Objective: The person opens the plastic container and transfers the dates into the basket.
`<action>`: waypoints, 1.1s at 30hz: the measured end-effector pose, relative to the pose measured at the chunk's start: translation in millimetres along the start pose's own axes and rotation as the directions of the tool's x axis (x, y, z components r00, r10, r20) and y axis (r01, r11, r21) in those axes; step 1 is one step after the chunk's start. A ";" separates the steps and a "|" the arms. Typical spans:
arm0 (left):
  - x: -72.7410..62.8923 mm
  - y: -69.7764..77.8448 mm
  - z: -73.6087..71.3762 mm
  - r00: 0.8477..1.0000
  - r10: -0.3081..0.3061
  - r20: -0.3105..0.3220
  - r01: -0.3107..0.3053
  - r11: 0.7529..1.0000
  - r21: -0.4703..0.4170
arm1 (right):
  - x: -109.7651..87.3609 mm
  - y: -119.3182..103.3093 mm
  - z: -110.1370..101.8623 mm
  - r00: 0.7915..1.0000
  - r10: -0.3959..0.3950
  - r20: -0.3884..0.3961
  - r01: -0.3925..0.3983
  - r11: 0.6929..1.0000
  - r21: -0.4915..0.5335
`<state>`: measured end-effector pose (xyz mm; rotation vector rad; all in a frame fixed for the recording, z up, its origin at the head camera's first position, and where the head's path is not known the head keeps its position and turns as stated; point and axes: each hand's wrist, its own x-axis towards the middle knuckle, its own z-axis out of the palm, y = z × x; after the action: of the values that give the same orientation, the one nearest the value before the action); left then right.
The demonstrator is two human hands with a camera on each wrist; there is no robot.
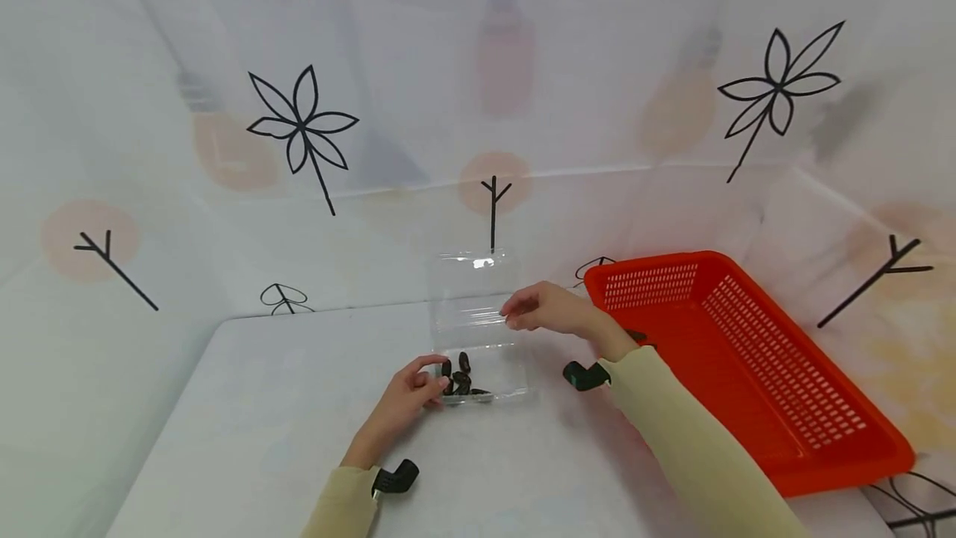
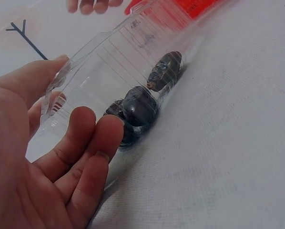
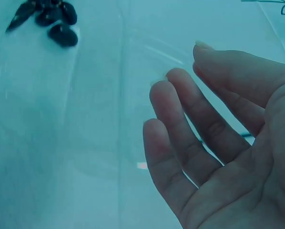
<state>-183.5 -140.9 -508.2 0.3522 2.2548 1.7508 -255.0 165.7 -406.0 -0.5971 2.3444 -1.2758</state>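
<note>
Clear plastic container sits on the white table, its lid raised at the far side. Several dark oval pieces lie inside, grouped toward the left. Left hand pinches the container's left wall between thumb and fingers. Right hand, fingers loosely bent and gripping nothing, is near the lid; contact cannot be determined. Red basket stands to the right, partly behind the right forearm.
</note>
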 end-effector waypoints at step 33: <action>-5.7 15.9 1.6 0.999 0.021 -0.044 -0.022 1.000 -0.005 | 52.1 16.4 86.5 1.000 0.028 0.013 -0.026 0.993 -0.111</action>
<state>-177.2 -137.5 -492.8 0.3415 2.2837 1.7922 -254.8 86.6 -470.8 -0.6052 2.4158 -1.1313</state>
